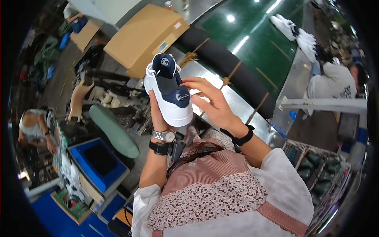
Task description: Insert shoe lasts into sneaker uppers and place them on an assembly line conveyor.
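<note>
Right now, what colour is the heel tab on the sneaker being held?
Navy blue heel tab on a white sneaker, best seen in the head view.

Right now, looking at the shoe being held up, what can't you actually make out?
- Head view: the sole of the white and navy sneaker faces away, hidden by the shoe itself.
- The left hand shows little behind the shoe, so its grip is unclear.
- The right hand has its fingertips at the heel; contact is uncertain.
- The white shoes on the green belt are too small for detail.
</note>
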Demonstrator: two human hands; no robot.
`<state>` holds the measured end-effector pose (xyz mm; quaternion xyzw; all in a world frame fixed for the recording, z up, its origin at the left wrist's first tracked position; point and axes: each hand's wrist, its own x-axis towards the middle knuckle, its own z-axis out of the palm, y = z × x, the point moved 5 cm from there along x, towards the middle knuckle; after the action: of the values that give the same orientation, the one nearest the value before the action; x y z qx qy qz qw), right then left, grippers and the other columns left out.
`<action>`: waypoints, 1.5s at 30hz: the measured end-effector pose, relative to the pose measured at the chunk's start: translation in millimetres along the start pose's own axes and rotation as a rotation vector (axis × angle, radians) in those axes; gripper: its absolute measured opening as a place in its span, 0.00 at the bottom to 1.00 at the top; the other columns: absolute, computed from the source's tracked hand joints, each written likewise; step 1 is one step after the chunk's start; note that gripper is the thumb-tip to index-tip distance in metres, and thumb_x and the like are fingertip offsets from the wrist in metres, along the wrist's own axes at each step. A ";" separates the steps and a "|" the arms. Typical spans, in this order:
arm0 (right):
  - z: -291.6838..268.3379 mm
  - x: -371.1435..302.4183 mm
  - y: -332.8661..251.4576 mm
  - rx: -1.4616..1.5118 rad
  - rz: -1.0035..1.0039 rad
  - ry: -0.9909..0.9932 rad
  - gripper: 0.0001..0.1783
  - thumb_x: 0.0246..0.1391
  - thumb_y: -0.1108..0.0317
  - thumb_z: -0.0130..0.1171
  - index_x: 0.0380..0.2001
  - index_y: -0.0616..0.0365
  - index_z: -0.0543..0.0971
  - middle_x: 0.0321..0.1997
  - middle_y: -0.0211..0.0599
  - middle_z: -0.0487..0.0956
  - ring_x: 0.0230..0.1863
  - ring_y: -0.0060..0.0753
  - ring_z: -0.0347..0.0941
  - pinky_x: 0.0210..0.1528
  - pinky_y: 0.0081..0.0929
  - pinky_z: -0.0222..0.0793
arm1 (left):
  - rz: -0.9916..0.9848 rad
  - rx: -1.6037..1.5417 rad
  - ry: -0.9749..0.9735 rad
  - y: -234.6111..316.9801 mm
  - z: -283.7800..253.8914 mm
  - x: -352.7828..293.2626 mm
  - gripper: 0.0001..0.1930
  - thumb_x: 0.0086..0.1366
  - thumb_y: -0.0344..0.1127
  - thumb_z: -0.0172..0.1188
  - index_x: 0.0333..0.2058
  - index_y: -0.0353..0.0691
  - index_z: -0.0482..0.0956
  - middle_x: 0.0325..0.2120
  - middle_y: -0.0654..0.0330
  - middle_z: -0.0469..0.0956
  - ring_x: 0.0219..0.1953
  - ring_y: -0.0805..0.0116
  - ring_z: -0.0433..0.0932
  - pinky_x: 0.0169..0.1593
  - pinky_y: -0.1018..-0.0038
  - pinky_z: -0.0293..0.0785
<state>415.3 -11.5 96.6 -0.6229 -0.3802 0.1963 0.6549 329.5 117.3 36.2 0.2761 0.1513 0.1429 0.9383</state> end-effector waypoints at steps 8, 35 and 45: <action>-9.9 -30.9 -1.7 -0.056 0.062 0.188 0.21 0.63 0.64 0.61 0.58 0.59 0.77 0.61 0.37 0.75 0.50 0.28 0.73 0.49 0.24 0.70 | -0.294 -0.256 0.077 -43.5 25.5 -12.2 0.40 0.71 0.72 0.38 0.61 0.42 0.71 0.53 0.51 0.78 0.54 0.54 0.80 0.56 0.57 0.77; -24.6 -29.4 12.2 -0.063 0.307 0.017 0.14 0.64 0.64 0.62 0.36 0.67 0.83 0.27 0.32 0.79 0.28 0.18 0.70 0.30 0.23 0.68 | 0.322 1.293 0.012 10.9 48.1 -40.3 0.33 0.54 0.38 0.74 0.56 0.29 0.73 0.52 0.48 0.79 0.52 0.57 0.80 0.54 0.67 0.76; -9.4 -62.8 19.0 0.200 0.366 -0.007 0.11 0.66 0.66 0.60 0.37 0.66 0.79 0.35 0.35 0.77 0.37 0.27 0.72 0.42 0.28 0.69 | 0.547 1.646 -0.162 -9.0 72.1 -52.6 0.25 0.52 0.34 0.75 0.48 0.30 0.80 0.41 0.41 0.83 0.43 0.42 0.83 0.47 0.59 0.79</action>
<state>386.6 -60.9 63.1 -0.6126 -0.2416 0.3511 0.6657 309.2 57.3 99.8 0.9026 0.0679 0.1883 0.3811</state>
